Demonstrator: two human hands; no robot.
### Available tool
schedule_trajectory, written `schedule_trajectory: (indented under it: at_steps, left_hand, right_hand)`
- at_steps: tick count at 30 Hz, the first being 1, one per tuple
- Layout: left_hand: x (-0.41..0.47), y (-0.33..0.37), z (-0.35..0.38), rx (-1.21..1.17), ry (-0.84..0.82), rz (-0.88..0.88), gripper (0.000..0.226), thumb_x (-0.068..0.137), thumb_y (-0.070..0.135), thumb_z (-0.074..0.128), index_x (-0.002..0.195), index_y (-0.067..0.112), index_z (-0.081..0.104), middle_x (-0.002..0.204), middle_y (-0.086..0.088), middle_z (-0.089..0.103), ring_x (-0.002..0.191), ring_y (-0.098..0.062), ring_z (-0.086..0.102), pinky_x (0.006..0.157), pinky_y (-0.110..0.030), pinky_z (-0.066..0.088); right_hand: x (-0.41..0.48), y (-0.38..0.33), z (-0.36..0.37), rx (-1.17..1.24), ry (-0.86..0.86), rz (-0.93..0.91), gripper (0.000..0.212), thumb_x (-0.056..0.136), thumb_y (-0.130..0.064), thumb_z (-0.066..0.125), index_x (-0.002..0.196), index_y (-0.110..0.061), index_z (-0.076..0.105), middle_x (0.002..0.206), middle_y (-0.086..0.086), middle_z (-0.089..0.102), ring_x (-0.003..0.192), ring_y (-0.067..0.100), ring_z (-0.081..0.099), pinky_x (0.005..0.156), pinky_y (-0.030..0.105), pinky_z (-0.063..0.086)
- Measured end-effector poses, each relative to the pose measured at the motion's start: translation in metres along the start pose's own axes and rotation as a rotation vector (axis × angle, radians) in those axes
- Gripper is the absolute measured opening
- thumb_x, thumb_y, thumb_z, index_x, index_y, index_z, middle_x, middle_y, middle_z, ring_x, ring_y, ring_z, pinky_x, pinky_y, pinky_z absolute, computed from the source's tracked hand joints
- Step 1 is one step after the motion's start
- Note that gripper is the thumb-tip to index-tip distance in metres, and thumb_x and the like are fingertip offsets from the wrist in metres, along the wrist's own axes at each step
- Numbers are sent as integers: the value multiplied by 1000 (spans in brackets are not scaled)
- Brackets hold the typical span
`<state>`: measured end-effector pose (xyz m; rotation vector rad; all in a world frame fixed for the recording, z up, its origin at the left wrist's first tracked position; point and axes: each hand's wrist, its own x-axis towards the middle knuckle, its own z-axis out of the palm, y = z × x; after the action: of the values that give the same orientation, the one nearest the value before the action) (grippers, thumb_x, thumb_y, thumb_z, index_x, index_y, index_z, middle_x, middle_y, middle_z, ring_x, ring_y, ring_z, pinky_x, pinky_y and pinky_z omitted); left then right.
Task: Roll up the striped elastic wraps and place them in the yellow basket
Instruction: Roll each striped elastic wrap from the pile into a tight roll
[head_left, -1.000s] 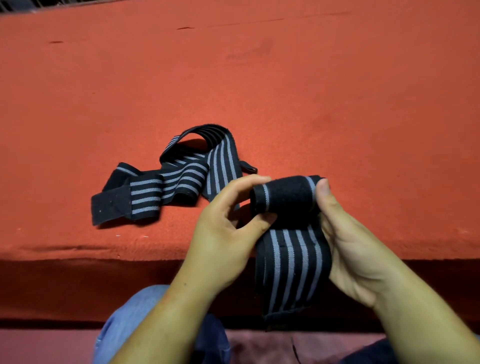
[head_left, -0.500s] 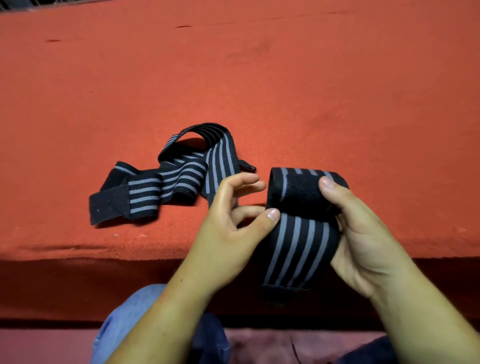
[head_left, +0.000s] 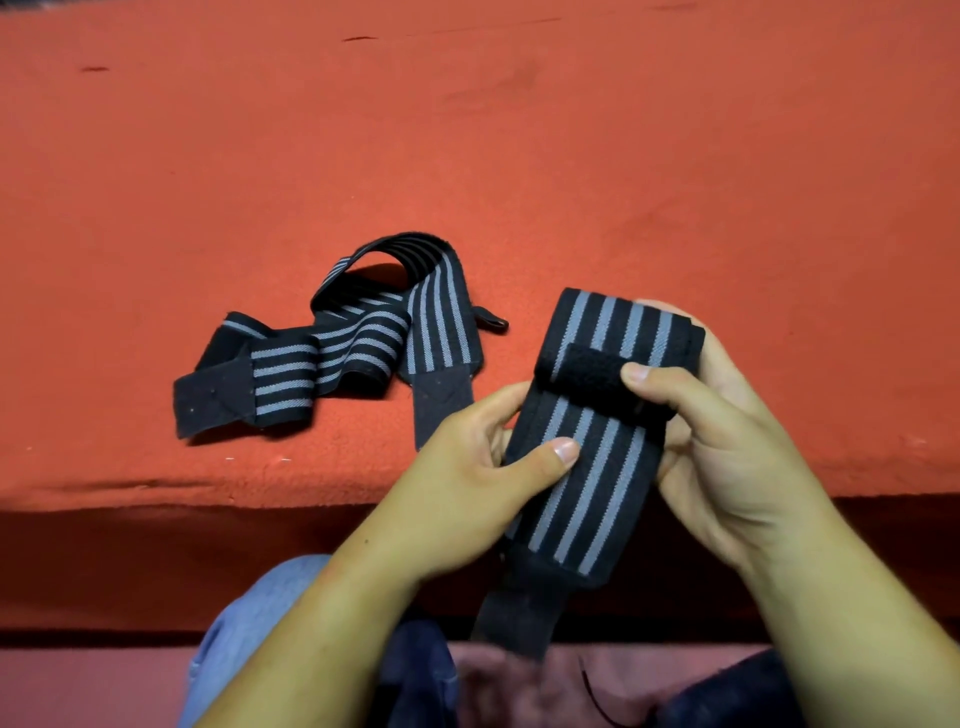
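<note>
A black elastic wrap with grey stripes (head_left: 597, 467) is held above the front edge of the red surface. My right hand (head_left: 727, 447) grips its partly rolled upper end, thumb on a black velcro patch. My left hand (head_left: 478, 467) pinches the wrap's left edge, thumb on the striped face. The wrap's loose black tail hangs down toward my lap. A second striped wrap (head_left: 337, 353) lies unrolled and crumpled on the red surface to the left. No yellow basket is in view.
The red felt-like surface (head_left: 519, 156) stretches far back and to both sides, with its front edge (head_left: 208, 493) just before my knees. My legs in blue jeans (head_left: 249, 623) show at the bottom.
The held wrap has been turned and rolled further, its striped roll now larger and tilted to the right. The black tail has come into view below. The second wrap has not moved.
</note>
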<state>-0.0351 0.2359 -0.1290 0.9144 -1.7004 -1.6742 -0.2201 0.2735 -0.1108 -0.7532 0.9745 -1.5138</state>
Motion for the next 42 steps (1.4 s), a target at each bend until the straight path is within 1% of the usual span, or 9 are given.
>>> schedule_trajectory:
  at_steps: [4, 8, 12, 18, 23, 27, 32, 38, 42]
  left_hand:
    - [0, 6, 2, 3, 105, 35, 34, 104, 28, 55, 134, 13, 62, 105, 4, 78, 86, 2, 72, 71, -11, 51]
    - [1, 3, -4, 7, 193, 69, 40, 101, 54, 56, 129, 27, 65, 115, 6, 77, 109, -19, 73, 87, -36, 57]
    - [-1, 6, -3, 33, 195, 145, 38, 97, 40, 57, 124, 15, 66, 114, 11, 76, 106, 1, 69, 87, -12, 50]
    - [0, 5, -4, -77, 223, 160, 35, 93, 24, 64, 122, 4, 67, 117, -6, 77, 105, -12, 72, 86, -20, 54]
    - [2, 5, -6, -24, 280, 176, 22, 99, 12, 67, 119, 4, 70, 114, -5, 77, 105, -12, 73, 88, -20, 54]
    - [1, 6, -6, 35, 297, 197, 26, 98, 17, 67, 123, 10, 69, 118, 0, 76, 111, -14, 71, 92, -22, 53]
    - [2, 6, -6, 41, 289, 230, 38, 98, 8, 67, 135, 9, 62, 127, -3, 72, 120, -12, 68, 94, -20, 53]
    - [5, 0, -8, 105, 305, 241, 47, 96, 0, 69, 140, 14, 59, 137, -3, 64, 129, -13, 61, 105, -28, 52]
    - [4, 0, -6, 199, 307, 300, 46, 95, 1, 70, 136, 20, 61, 137, 4, 60, 133, -8, 57, 103, -22, 50]
  right_hand:
    - [-1, 0, -1, -3, -59, 25, 53, 80, -7, 73, 130, -20, 62, 105, 3, 73, 95, 19, 72, 72, 32, 61]
    - [-3, -1, -1, -55, -151, 57, 53, 78, -4, 74, 125, -27, 66, 105, 0, 75, 93, 14, 73, 68, 24, 58]
    - [-4, -2, -1, -96, -204, 75, 58, 79, 0, 73, 127, -31, 66, 109, 1, 75, 96, 16, 73, 74, 25, 59]
    - [-6, 1, 0, -89, -240, 117, 58, 78, -8, 67, 130, -35, 64, 114, 0, 77, 100, 16, 75, 75, 26, 60]
    - [-6, 4, 4, -62, -240, 160, 59, 81, -20, 68, 137, -38, 59, 121, -1, 76, 106, 16, 75, 76, 25, 61]
    - [-6, 5, 5, -30, -239, 211, 48, 91, -29, 62, 138, -21, 60, 125, 14, 74, 113, 31, 74, 84, 36, 64]
    - [-6, 4, 4, -17, -217, 269, 47, 94, -37, 57, 133, -13, 67, 124, 16, 75, 110, 30, 74, 85, 35, 63]
    - [-4, 7, 3, -36, -200, 289, 52, 96, -47, 53, 135, -16, 67, 128, 13, 74, 119, 28, 71, 97, 39, 60]
    - [-4, 6, 4, 3, -189, 304, 52, 91, -56, 52, 119, -21, 78, 126, 13, 74, 117, 25, 72, 91, 35, 61]
